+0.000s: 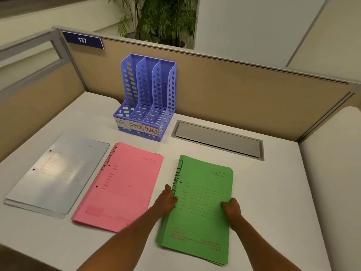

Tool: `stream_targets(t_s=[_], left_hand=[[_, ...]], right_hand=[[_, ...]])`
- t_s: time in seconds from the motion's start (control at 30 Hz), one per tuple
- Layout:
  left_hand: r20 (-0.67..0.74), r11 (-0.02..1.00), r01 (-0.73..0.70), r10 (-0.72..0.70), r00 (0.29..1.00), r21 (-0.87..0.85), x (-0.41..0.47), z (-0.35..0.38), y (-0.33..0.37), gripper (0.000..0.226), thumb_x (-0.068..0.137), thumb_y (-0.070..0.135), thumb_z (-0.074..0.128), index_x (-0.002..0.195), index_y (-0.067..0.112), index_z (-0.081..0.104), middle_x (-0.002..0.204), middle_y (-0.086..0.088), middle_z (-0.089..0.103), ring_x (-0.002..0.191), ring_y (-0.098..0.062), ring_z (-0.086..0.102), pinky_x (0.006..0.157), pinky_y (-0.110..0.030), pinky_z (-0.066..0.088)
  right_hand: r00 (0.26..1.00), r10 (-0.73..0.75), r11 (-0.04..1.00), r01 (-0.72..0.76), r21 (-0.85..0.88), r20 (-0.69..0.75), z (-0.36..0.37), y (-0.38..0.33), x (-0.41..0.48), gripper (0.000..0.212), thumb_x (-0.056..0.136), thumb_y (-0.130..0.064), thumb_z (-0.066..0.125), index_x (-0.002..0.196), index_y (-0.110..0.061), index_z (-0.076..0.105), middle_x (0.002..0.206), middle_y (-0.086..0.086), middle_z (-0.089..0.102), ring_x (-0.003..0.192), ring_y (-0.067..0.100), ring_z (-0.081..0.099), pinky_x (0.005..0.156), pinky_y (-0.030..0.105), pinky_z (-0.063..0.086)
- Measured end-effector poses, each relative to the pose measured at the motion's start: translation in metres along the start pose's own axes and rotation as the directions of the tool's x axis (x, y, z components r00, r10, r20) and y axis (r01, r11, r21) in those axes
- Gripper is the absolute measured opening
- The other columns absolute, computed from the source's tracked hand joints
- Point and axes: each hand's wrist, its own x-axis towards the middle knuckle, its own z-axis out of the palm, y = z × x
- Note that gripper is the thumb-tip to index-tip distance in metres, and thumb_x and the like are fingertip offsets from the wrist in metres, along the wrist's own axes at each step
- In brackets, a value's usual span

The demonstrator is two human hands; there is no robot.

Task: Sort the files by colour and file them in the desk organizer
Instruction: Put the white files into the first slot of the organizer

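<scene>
Three stacks of files lie on the white desk: pale blue files (56, 173) at the left, pink files (121, 184) marked ADMIN in the middle, green files (203, 208) marked FINANCE at the right. My left hand (168, 200) grips the green stack's left edge, and my right hand (231, 209) grips its right edge. The blue desk organizer (146, 98) stands at the back with three empty slots labelled HR, ADMIN and FINANCE.
A grey cable hatch (218, 139) is set in the desk right of the organizer. Tan partition walls (234, 89) close off the back and sides. A sign reading 137 (83, 40) and a plant (162, 18) are behind.
</scene>
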Motion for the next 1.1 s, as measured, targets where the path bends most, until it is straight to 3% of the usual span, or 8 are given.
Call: stream_targets(t_s=[0.17, 0.37, 0.6, 0.77, 0.9, 1.1], left_hand=[[-0.052, 0.993, -0.042, 0.048, 0.998, 0.112, -0.007, -0.006, 0.000, 0.033, 0.095, 0.016, 0.051, 0.119, 0.000, 0.036, 0.118, -0.020, 0.056, 0.104, -0.035, 0.059, 0.083, -0.044, 0.051], [-0.099, 0.987, -0.083, 0.097, 0.990, 0.138, -0.015, -0.034, -0.009, 0.043, 0.095, 0.022, 0.051, 0.127, -0.001, 0.035, 0.116, -0.019, 0.057, 0.107, -0.034, 0.058, 0.084, -0.039, 0.048], [-0.262, 0.994, -0.049, 0.074, 0.962, 0.101, -0.014, -0.107, -0.037, 0.044, 0.092, 0.028, 0.055, 0.127, 0.006, 0.038, 0.120, -0.016, 0.058, 0.107, -0.033, 0.059, 0.084, -0.038, 0.048], [-0.378, 0.986, -0.051, 0.110, 0.919, 0.161, -0.004, -0.185, -0.071, 0.046, 0.091, 0.034, 0.056, 0.128, 0.011, 0.040, 0.124, -0.012, 0.058, 0.109, -0.031, 0.061, 0.086, -0.037, 0.048], [-0.387, 0.982, -0.041, 0.112, 0.915, 0.186, 0.006, -0.259, -0.118, 0.051, 0.091, 0.034, 0.054, 0.133, 0.008, 0.039, 0.131, -0.016, 0.055, 0.116, -0.035, 0.057, 0.093, -0.042, 0.047], [-0.405, 0.965, -0.002, 0.111, 0.908, 0.261, 0.022, -0.361, -0.204, 0.047, 0.092, 0.032, 0.053, 0.130, 0.008, 0.040, 0.127, -0.014, 0.057, 0.112, -0.034, 0.059, 0.094, -0.041, 0.048]], right_hand=[[0.985, 0.163, 0.965, -0.169, -0.201, -0.047, 0.013, -0.023, -0.011, 0.060, 0.090, -0.021, 0.055, 0.140, 0.004, 0.031, 0.139, 0.025, 0.040, 0.127, 0.039, 0.043, 0.108, 0.048, 0.041], [0.994, 0.090, 0.872, -0.109, -0.478, -0.062, 0.038, -0.060, -0.031, 0.073, 0.089, -0.033, 0.051, 0.148, 0.002, 0.024, 0.148, 0.028, 0.033, 0.135, 0.042, 0.034, 0.114, 0.046, 0.030], [0.997, -0.073, 0.915, 0.064, -0.398, -0.009, 0.121, -0.128, -0.071, 0.075, 0.089, -0.033, 0.058, 0.147, -0.001, 0.023, 0.150, 0.026, 0.029, 0.138, 0.043, 0.028, 0.112, 0.052, 0.029], [0.948, -0.319, 0.896, 0.301, -0.326, -0.002, 0.194, -0.175, -0.103, 0.054, 0.087, -0.029, 0.061, 0.134, -0.009, 0.045, 0.134, 0.021, 0.048, 0.126, 0.040, 0.045, 0.104, 0.047, 0.040], [0.888, -0.460, 0.845, 0.436, -0.310, -0.004, 0.260, -0.213, -0.128, 0.046, 0.088, -0.026, 0.063, 0.130, -0.011, 0.051, 0.130, 0.020, 0.053, 0.124, 0.039, 0.047, 0.100, 0.044, 0.041], [0.847, -0.529, 0.821, 0.527, -0.222, 0.055, 0.357, -0.254, -0.158, 0.046, 0.091, -0.022, 0.063, 0.131, -0.006, 0.050, 0.132, 0.019, 0.051, 0.126, 0.035, 0.045, 0.106, 0.042, 0.037]])
